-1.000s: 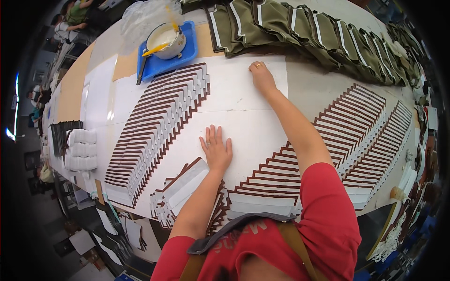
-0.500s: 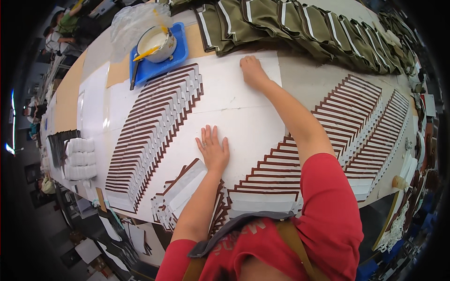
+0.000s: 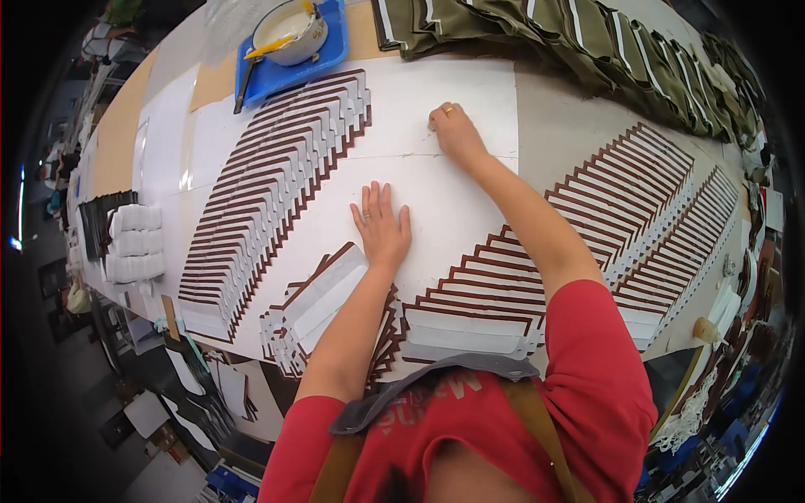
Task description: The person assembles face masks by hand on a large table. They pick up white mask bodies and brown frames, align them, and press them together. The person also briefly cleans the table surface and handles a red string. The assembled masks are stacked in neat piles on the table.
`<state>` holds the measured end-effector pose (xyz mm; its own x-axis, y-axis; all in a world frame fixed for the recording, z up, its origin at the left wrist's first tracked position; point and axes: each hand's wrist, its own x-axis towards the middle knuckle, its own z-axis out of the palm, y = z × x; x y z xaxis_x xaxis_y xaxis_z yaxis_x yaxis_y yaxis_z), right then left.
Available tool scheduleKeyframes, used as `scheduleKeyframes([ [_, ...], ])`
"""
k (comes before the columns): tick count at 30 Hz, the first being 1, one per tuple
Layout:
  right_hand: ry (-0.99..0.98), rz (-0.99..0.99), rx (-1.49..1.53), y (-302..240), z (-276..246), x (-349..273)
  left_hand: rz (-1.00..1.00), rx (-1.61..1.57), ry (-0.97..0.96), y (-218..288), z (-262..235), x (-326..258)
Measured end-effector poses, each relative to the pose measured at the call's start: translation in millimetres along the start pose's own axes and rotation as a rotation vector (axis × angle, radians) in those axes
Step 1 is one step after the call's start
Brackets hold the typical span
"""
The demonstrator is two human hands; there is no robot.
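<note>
Left hand (image 3: 386, 233): my grip is wide, palm down with fingers spread on the white sheeting (image 3: 465, 197).
Right hand (image 3: 457, 136): fingers curled in at the sheeting's farther part; I cannot tell whether this grip closes on anything.
White sheeting: on the worktop (image 3: 549, 105) beneath my hands, between overlapping rows of brown-edged pieces (image 3: 270, 180).
Blue tray (image 3: 334, 49): beyond the left row, bearing a pot (image 3: 307, 44).
Olive pieces (image 3: 499, 40): overlapping along the far side.
</note>
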<state>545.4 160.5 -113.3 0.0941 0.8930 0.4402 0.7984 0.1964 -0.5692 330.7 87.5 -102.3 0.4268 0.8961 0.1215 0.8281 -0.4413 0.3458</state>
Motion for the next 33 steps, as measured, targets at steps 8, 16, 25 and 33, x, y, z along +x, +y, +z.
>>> scheduleKeyframes([
  [8, -0.034, 0.096, 0.076, -57, 30, -28, -0.032, -0.054, 0.027, -2, 2, -1],
  [16, -0.077, 0.196, 0.042, -59, 28, -22, -0.072, -0.173, 0.136, -5, 3, -2],
  [25, -0.248, 0.075, 0.161, -73, 16, -48, -0.109, -0.192, 0.126, -9, 4, -4],
  [33, -0.238, 0.147, -0.18, -51, 13, -20, -0.071, -0.123, 0.102, -7, 5, -4],
])
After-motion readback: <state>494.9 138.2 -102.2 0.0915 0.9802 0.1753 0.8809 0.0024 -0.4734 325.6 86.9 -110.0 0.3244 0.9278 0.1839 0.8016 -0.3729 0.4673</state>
